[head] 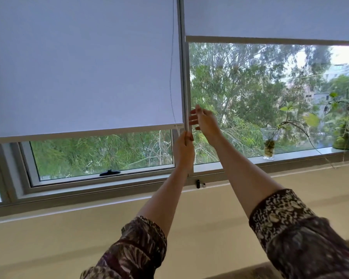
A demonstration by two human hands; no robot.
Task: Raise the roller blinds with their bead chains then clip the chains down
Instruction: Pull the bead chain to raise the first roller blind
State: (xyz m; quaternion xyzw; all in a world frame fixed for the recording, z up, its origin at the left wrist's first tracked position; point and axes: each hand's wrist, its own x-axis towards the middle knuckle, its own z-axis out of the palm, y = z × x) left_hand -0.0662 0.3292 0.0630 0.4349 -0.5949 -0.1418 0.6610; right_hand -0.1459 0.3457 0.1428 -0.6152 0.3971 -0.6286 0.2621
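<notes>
The chain runs straight down the post between the two panes, pale and blurred against the frame. The left hand grips it low, thumb and fingers curled round it just under the left blind; I take that to be the pulling hand. The right hand is higher, just beside the chain, with its fingers spread and loose and holding nothing I can see. I'd say it is placed to take the next hold above, hand over hand.

The right blind sits well up, with most of its pane bare. The left blind hangs much lower, with only a strip of glass showing beneath. I can't tell which blind this chain works.

A small black fitting on the frame below the hands may be the clip. Two plants stand on the sill to the right. A tiny mark on the left blind's bottom edge is too small to read, and I see no other writing.
</notes>
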